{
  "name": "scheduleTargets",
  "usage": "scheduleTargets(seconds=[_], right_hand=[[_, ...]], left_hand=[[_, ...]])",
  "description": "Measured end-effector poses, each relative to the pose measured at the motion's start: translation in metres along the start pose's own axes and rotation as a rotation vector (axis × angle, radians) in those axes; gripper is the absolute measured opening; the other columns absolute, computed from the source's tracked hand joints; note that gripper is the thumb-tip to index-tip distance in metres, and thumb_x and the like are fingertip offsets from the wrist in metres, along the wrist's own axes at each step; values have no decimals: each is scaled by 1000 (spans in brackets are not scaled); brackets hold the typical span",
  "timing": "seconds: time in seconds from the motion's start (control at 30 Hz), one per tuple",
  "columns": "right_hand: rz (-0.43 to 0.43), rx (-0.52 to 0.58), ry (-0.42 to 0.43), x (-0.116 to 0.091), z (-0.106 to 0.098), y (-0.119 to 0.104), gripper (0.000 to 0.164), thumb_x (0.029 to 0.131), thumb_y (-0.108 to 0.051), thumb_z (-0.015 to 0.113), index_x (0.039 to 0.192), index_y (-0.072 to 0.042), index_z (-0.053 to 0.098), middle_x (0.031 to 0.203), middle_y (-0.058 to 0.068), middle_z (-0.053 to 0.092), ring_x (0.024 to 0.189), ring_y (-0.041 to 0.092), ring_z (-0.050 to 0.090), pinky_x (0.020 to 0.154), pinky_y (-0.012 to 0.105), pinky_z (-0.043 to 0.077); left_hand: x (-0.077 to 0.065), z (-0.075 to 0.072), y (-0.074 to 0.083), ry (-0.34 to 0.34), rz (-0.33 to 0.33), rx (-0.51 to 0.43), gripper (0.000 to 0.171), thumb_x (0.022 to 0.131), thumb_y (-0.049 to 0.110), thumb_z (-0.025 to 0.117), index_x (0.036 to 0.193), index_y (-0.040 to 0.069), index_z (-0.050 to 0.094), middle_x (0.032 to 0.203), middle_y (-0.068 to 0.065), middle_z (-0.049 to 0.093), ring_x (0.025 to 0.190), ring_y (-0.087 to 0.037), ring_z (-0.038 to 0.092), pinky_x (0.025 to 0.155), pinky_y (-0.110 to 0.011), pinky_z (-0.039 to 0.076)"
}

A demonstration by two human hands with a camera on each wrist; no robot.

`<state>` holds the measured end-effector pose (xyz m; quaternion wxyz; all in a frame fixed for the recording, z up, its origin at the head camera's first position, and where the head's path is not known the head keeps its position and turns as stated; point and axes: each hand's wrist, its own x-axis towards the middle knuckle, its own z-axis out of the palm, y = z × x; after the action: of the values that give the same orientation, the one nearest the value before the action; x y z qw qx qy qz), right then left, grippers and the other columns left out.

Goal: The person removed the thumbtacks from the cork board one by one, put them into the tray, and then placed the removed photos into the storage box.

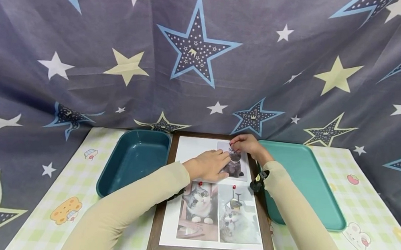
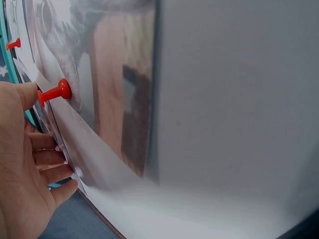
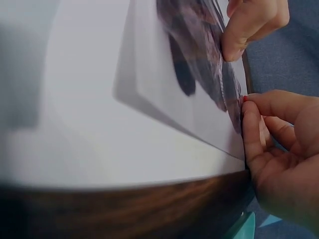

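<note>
A framed white board (image 1: 191, 148) lies on the table. At its upper right is a photo of a dark grey cat (image 1: 233, 169). My left hand (image 1: 210, 165) rests on this photo's left side, fingers extended. At the photo's top edge, my right hand (image 1: 247, 144) pinches a red push pin (image 3: 245, 98) between thumb and index finger; its tip is hidden. The photo's lower part stands off the board in the right wrist view. Below are a tabby-and-white cat photo (image 1: 200, 205) and a pale fluffy cat photo (image 1: 238, 221), each with a red push pin (image 1: 234, 187) at its top.
A dark teal bin (image 1: 133, 163) stands left of the board. To the right lies a green tray (image 1: 300, 179), partly behind the right forearm. The checked tablecloth (image 1: 369, 213) covers the table, and a starry curtain (image 1: 264, 66) hangs behind.
</note>
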<state>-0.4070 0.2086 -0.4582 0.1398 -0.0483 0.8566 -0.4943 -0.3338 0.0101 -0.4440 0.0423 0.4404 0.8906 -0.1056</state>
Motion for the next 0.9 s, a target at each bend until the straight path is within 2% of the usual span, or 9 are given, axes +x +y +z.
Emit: scheduleTargets(seconds=[0.23, 0.53, 0.9], right_hand=[[9, 11, -6, 2, 0, -1, 26, 93, 1, 62, 117, 9, 68, 99, 10, 72, 78, 9, 61, 72, 21, 55], [14, 21, -5, 2, 0, 0, 25, 92, 3, 61, 115, 9, 68, 97, 8, 71, 78, 10, 61, 72, 21, 55], [25, 21, -29, 1, -2, -2, 29, 95, 2, 60, 121, 12, 64, 109, 20, 70, 82, 13, 61, 77, 25, 55]], left_hand=[[1, 3, -1, -4, 2, 2, 62, 106, 51, 38, 150, 8, 42, 153, -9, 44, 141, -25, 44, 118, -38, 40], [2, 3, -1, -17, 1, 11, 63, 106, 52, 37, 152, 8, 40, 155, -10, 42, 143, -26, 43, 119, -39, 40], [1, 3, 0, -28, -6, 10, 64, 106, 51, 36, 154, 8, 38, 158, -11, 39, 145, -27, 41, 120, -39, 38]])
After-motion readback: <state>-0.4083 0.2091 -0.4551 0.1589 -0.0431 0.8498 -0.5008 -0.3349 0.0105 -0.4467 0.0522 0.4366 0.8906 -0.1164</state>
